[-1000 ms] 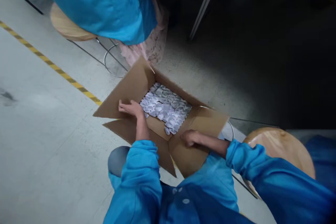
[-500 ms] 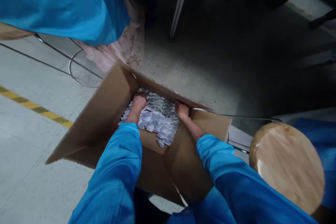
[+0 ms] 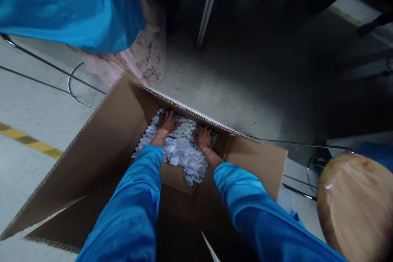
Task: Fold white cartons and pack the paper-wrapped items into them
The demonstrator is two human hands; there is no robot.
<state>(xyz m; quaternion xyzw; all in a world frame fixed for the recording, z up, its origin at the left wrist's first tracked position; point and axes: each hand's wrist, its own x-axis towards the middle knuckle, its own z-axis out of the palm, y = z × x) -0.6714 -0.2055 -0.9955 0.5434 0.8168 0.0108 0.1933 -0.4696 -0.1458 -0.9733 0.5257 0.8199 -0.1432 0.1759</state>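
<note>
A large open cardboard box [image 3: 101,143] stands on the floor before me. Rows of small whitish, wrapped-looking pieces [image 3: 181,147] cover much of its bottom; their exact kind is too small to tell. My left hand [image 3: 168,121] lies on the pieces near the far left of the box, fingers spread. Farther right, close to the far wall, my right hand [image 3: 203,137] rests on the pieces too, its fingers apart. Both arms, in blue sleeves, reach down inside the box.
A round wooden stool [image 3: 356,204] stands at the right. On the left, a person in blue clothing [image 3: 76,8] is beside a metal stool frame [image 3: 70,84]. Yellow-black tape [image 3: 30,141] marks the floor, and a metal post [image 3: 208,12] rises beyond the box.
My fingers have spread out over the pieces. The right hand has come away from the box's far right corner, slightly leftward. The box now looks larger and nearer.
</note>
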